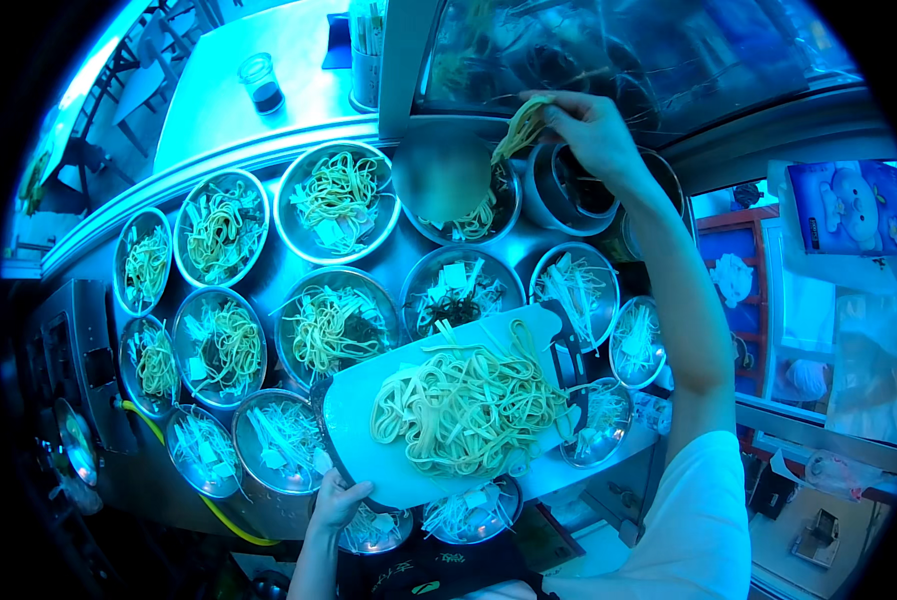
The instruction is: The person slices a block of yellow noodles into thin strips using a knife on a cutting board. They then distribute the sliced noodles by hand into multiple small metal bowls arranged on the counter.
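Note:
My left hand (341, 496) grips the near left corner of a white cutting board (354, 409) with dark ends. A heap of cut strips like noodles (471, 409) covers most of the board. Raised at the far side, my right hand (579, 127) pinches a bunch of the strips (523, 129), which hangs over a metal bowl (514, 214). A round blur hides part of that bowl. Strips also lie in other bowls, such as the back bowl (284, 225). Below the board, a bowl (519, 514) holds pale shreds and white pieces.
Bowls crowd the metal counter (268, 300) on all sides of the board. A deep pot (542, 199) stands under my right forearm. Past the ledge, a glass jar (261, 86) and a holder of sticks (366, 71) rest on a table. A yellow hose (227, 517) runs along the front.

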Motion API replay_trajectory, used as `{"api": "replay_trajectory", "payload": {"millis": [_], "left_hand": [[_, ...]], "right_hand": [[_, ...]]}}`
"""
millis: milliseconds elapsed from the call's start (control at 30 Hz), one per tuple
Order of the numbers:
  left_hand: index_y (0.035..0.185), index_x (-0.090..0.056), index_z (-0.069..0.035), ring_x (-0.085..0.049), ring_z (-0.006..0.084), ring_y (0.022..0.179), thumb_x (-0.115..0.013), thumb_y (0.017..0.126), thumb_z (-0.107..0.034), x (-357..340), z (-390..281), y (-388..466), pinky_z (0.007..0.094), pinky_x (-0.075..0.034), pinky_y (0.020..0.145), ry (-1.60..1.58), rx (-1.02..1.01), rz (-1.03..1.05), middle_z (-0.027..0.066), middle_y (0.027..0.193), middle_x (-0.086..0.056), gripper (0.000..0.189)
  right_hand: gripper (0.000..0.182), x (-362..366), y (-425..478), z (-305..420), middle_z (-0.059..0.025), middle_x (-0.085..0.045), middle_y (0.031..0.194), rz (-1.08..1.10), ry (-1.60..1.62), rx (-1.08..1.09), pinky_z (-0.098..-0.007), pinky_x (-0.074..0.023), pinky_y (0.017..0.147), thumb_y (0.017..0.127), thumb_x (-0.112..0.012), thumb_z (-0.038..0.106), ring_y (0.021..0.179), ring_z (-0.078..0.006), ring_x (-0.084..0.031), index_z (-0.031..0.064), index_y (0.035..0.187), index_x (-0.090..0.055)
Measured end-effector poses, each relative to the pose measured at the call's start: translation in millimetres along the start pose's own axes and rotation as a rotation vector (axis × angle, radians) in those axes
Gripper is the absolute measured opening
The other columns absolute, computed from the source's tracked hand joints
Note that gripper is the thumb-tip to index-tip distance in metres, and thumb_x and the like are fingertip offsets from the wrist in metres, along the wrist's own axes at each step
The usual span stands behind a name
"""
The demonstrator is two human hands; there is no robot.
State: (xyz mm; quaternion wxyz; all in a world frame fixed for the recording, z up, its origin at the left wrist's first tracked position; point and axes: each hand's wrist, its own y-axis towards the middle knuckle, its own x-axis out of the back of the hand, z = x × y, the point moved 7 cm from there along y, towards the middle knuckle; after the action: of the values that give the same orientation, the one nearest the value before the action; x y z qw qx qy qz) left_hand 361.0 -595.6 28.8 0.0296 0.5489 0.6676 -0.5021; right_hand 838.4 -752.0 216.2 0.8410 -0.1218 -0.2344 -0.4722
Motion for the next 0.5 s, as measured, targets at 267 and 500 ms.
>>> {"api": "replay_trajectory", "payload": {"millis": [267, 500], "left_hand": [[0.118, -0.046, 0.005, -0.057, 0.0216, 0.100, -0.066, 0.075, -0.005, -3.5, -1.8, -1.0, 0.0348, -0.045, 0.088, -0.022, -0.017, 0.018, 0.0144, 0.113, -0.057, 0.048], [0.118, -0.046, 0.005, -0.056, 0.0219, 0.101, -0.065, 0.076, -0.004, -3.8, 1.9, -1.3, 0.0351, -0.045, 0.088, -0.041, -0.019, 0.033, 0.0146, 0.113, -0.057, 0.048]], "right_hand": [[0.025, -41.5, -1.6, -54.5, -0.0121, -0.065, 0.094, 0.125, -0.075, 0.031, -0.0285, -0.0463, 0.075, 0.087, -0.050, 0.014, 0.083, -0.0151, -0.060, 0.0008, 0.106, -0.060], [0.028, 16.7, -13.6, 1.5, -0.0046, -0.064, 0.091, -0.130, 0.051, -0.044, -0.0200, -0.0471, 0.060, 0.093, -0.045, 0.021, 0.075, -0.0079, -0.059, 0.0035, 0.110, -0.059]]}}
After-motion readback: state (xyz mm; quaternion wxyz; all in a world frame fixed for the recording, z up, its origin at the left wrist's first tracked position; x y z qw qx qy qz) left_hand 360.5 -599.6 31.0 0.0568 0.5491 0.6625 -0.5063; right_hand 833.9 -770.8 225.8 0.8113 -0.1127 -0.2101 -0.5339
